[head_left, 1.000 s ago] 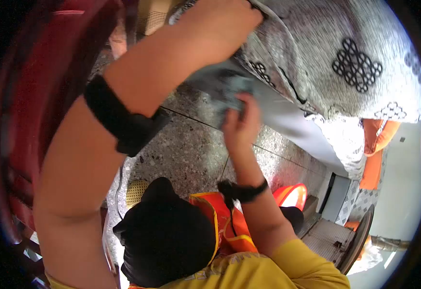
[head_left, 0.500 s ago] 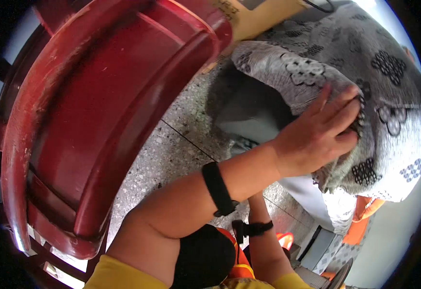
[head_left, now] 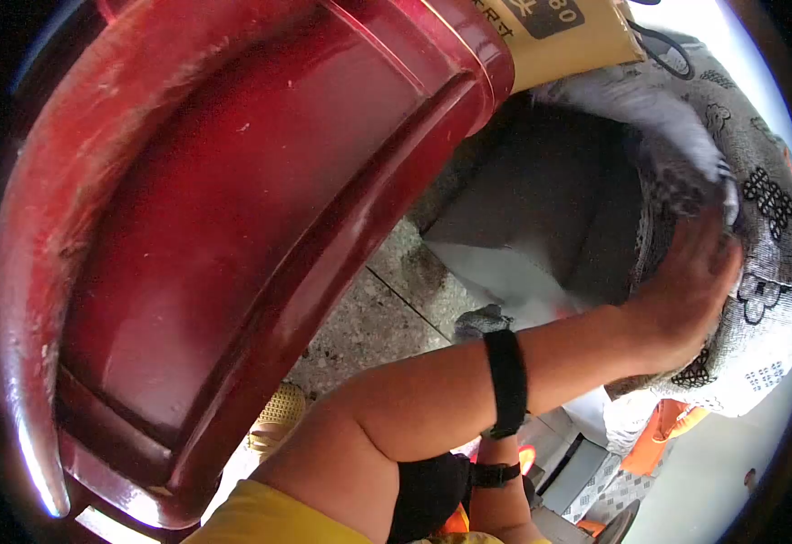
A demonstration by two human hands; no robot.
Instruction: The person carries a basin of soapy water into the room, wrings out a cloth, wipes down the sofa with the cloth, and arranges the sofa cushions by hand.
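Note:
My left hand [head_left: 690, 304] reaches far to the right, its fingers blurred and bunched at the edge of a grey patterned cloth cover [head_left: 767, 204]. The cloth has dark flower shapes and is folded back near the fingertips. Under it, a dark grey surface [head_left: 541, 195] with a paler lower side shows. My right forearm [head_left: 500, 508] is low in view, with a black strap around the wrist; its hand is hidden behind my left forearm. A small grey lump [head_left: 482, 322], which I cannot make out, lies just above my left forearm.
A glossy red wooden chair or bench [head_left: 233, 218] with a worn curved rim fills the left. Behind it is a cardboard box [head_left: 550, 41] with printed lettering. Speckled floor tiles [head_left: 369, 308] show in between, and an orange object [head_left: 645, 444] lies at lower right.
My left hand has moved right, carrying the cloth's edge up and back and uncovering more of the dark grey surface. The view has shifted, so the red furniture appears larger.

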